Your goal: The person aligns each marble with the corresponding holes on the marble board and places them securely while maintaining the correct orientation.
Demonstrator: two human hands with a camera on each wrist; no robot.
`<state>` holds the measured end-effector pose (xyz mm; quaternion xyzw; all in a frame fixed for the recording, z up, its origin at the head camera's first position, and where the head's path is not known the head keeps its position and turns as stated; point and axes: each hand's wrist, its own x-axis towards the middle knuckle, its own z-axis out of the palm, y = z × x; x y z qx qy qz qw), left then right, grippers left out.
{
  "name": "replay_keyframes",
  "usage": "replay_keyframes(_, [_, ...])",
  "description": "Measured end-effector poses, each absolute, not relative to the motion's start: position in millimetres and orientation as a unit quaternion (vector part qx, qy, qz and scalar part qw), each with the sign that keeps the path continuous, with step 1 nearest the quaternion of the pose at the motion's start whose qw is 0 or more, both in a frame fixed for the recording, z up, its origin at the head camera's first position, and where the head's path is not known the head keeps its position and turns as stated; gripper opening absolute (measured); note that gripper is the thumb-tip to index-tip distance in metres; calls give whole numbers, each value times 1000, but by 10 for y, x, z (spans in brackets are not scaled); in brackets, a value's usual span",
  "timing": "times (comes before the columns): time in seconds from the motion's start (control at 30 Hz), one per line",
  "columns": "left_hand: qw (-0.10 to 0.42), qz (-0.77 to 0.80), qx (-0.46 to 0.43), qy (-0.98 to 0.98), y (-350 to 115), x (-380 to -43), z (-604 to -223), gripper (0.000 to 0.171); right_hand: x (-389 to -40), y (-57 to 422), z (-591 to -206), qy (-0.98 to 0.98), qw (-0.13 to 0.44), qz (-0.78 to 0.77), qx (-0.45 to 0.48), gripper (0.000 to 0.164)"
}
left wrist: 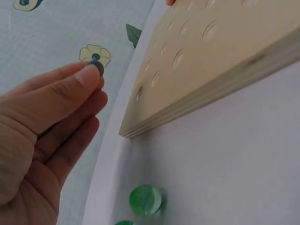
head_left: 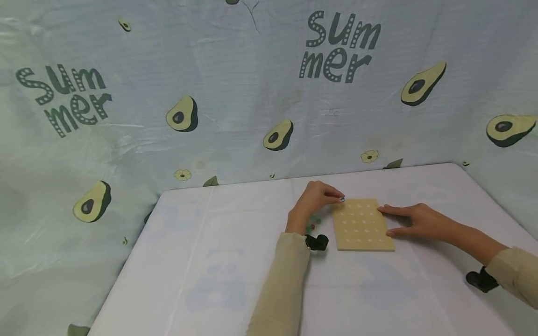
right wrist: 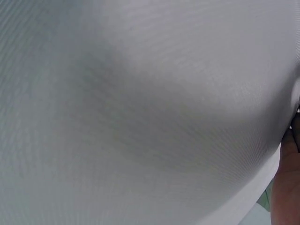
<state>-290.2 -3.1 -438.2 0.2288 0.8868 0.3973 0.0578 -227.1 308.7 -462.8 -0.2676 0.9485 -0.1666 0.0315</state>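
Observation:
A small dark blue marble (left wrist: 97, 67) is pinched between the thumb and fingertips of my left hand (head_left: 313, 200), just off the far left corner of a wooden board (head_left: 365, 246). Rows of round hollows cover the board, which lies flat on the table. Fingertips of my right hand (head_left: 416, 222) touch the board's right edge, index finger and thumb spread apart and fairly straight. Below my left palm, a green glass marble (left wrist: 145, 200) sits on the tabletop beside the board. In the right wrist view only a bit of the right hand (right wrist: 287, 187) shows.
Several green marbles (head_left: 318, 221) and a brownish one (head_left: 312, 227) lie left of the board, partly hidden by the left wrist. A white cloth (head_left: 201, 261) covers the table. Behind it hangs a curtain (head_left: 235, 70) printed with avocados.

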Motion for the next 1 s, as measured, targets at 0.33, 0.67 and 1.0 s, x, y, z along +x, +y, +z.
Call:
replay_keyframes(0.33, [80, 382, 161, 907, 70, -2896, -4452, 13, -2263, 3065, -4634, 951, 30, -160, -264, 77])
replay_keyframes(0.67, [80, 370, 141, 915, 89, -2883, -4443, 14, -2280, 3070, -4642, 949, 32, -164, -266, 78])
replay_keyframes(1.0, [88, 370, 148, 913, 85, -2862, -4425, 18, -2272, 3074, -4653, 949, 26, -162, -269, 76])
